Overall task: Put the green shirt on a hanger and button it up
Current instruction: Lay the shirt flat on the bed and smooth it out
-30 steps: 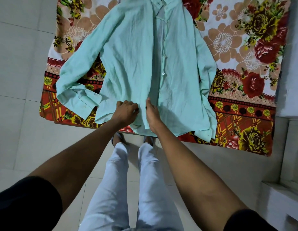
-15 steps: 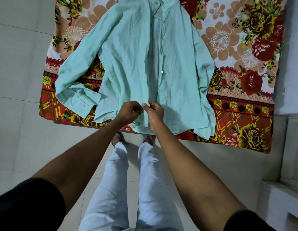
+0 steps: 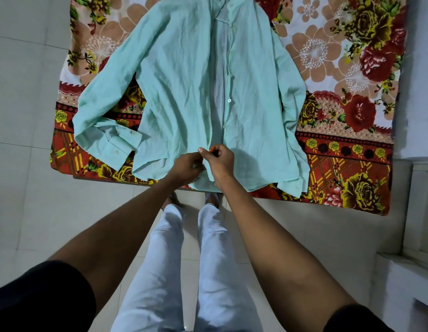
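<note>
The pale green shirt (image 3: 184, 75) lies flat, front up, on a flowered bedsheet, collar away from me and both sleeves spread out. Its front opening runs down the middle with white buttons showing along the right edge. My left hand (image 3: 185, 165) and my right hand (image 3: 219, 160) are pressed together at the bottom of that opening, near the hem, each pinching one front edge of the shirt. The fingers hide the spot where the two edges meet. No hanger is visible; the collar runs out of the top of the frame.
The flowered bedsheet (image 3: 351, 97) covers a low bed whose near edge is just in front of my white-trousered legs (image 3: 184, 271). Pale floor tiles (image 3: 28, 188) lie to the left. A white ledge (image 3: 409, 271) stands at the lower right.
Both hands moved closer together at the shirt's lower front; the right hand went from flat on the cloth to pinching the edge against the left hand.
</note>
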`<state>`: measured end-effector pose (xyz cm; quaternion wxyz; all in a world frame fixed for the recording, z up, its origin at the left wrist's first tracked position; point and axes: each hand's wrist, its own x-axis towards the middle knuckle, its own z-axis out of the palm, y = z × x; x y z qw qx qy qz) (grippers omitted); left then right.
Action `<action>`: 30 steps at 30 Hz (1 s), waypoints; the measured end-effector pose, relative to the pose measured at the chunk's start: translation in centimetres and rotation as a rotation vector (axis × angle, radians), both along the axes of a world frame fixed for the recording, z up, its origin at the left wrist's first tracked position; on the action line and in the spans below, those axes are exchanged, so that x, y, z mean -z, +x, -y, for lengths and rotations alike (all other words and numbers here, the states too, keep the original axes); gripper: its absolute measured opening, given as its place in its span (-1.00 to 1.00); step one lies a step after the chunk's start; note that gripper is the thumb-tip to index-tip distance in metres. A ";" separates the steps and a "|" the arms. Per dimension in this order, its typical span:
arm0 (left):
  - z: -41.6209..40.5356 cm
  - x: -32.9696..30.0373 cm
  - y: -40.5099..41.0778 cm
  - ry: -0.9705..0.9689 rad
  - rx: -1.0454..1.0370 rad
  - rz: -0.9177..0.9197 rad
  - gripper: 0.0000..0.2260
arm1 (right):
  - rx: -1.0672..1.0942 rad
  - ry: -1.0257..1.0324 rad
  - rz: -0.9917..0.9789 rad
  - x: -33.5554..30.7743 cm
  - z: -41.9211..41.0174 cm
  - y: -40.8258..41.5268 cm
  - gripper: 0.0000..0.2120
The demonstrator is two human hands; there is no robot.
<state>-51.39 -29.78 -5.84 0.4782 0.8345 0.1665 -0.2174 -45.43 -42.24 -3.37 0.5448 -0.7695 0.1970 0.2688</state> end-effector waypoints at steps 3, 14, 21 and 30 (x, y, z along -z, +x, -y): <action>-0.3 -0.5 -0.1 0.101 0.040 -0.049 -0.76 | 0.011 -0.052 0.008 0.2 0.6 -0.3 -0.70; -0.9 -0.8 0.4 0.335 0.262 -0.280 -0.90 | -0.078 -0.185 -0.041 1.6 2.2 -1.8 -0.83; -0.5 -2.6 1.8 0.296 0.189 -0.224 -0.62 | -0.126 -0.334 -0.038 2.2 2.1 -0.8 -0.80; -2.3 -7.7 8.1 0.425 0.159 -0.050 -0.53 | -0.288 -0.302 0.246 -2.2 0.2 7.4 -0.68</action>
